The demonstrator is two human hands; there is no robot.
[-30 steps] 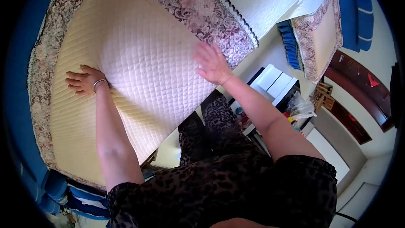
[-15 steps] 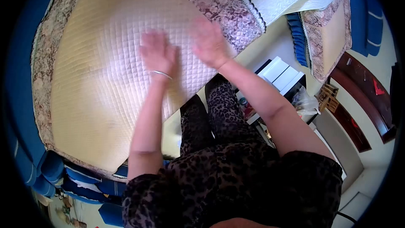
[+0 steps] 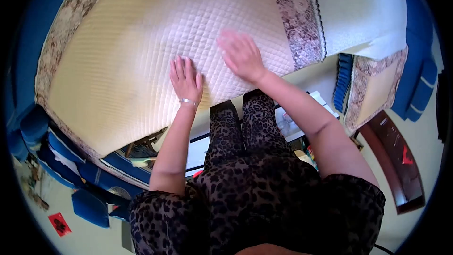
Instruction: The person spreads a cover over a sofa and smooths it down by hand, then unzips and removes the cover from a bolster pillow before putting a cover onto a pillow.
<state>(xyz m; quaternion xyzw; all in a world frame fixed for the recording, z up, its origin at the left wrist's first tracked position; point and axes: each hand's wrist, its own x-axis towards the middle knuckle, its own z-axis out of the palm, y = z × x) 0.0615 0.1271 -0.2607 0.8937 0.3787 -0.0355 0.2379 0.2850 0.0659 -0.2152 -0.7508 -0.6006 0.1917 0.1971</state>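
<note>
A cream quilted cover [image 3: 127, 66] with a patterned floral border [image 3: 302, 23] spreads out before me. My left hand [image 3: 185, 79], a silver bracelet at its wrist, lies flat on the quilting with its fingers stretched out. To its right, my right hand [image 3: 243, 56] is over the same cover, fingers extended and smeared by motion; whether it touches the fabric I cannot tell. Neither hand grips anything. The cover's near edge runs just in front of my legs.
A plain pale cover [image 3: 363, 14] lies beyond the border at the right, and a smaller bordered cover [image 3: 370, 85] hangs near it. Blue cushions [image 3: 89, 208] are at the lower left. White furniture [image 3: 198, 153] stands behind my legs, and a dark red wooden piece [image 3: 396, 165] at the right.
My view has turned, so the cover's border sits more upright and further right. My left hand, blurred before, now rests clearly on the quilting. My right hand has moved off the border's side.
</note>
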